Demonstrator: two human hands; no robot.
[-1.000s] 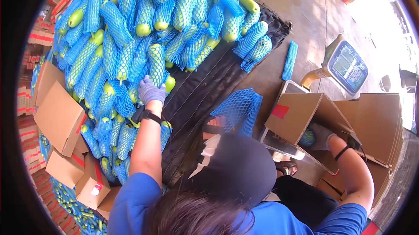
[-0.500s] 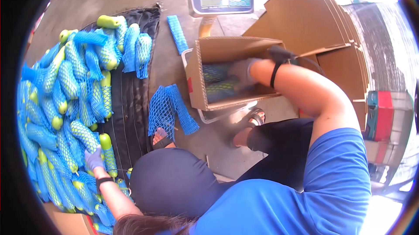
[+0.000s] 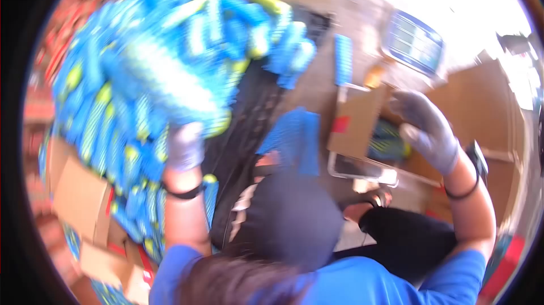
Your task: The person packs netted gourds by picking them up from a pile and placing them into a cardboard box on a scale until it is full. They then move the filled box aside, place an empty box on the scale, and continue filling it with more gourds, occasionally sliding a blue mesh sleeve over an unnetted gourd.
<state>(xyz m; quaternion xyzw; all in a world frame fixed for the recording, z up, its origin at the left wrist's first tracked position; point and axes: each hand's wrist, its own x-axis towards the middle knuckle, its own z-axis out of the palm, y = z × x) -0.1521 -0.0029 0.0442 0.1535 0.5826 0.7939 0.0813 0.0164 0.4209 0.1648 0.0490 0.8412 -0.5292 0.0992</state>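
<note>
On the left side of my view, a big pile of green fruit in blue net sleeves (image 3: 141, 72) lies on a black mat (image 3: 255, 112) on the floor. The whole picture is blurry, so small things are hard to see. My left hand (image 3: 186, 145), in a pale glove, is at the near edge of the pile, and one wrapped fruit (image 3: 187, 101) sits right at its fingers. I think the grip is closed on that fruit, but the blur hides the fingers, so I cannot tell for sure. A dark band goes round that wrist.

My right hand (image 3: 428, 129), also gloved, is up above an open cardboard box (image 3: 357, 121). Its fingers are curled a bit and loose, and I see nothing in that grip. Inside the box I can see some wrapped fruit (image 3: 388, 138). The box stands on a flat metal tray (image 3: 362, 169), and a scale screen (image 3: 413, 41) is behind it.

A heap of empty blue net (image 3: 297, 138) lies on the floor between the mat and the box. One loose sleeve (image 3: 343, 58) lies farther off. More flat boxes (image 3: 79, 191) sit at my left
</note>
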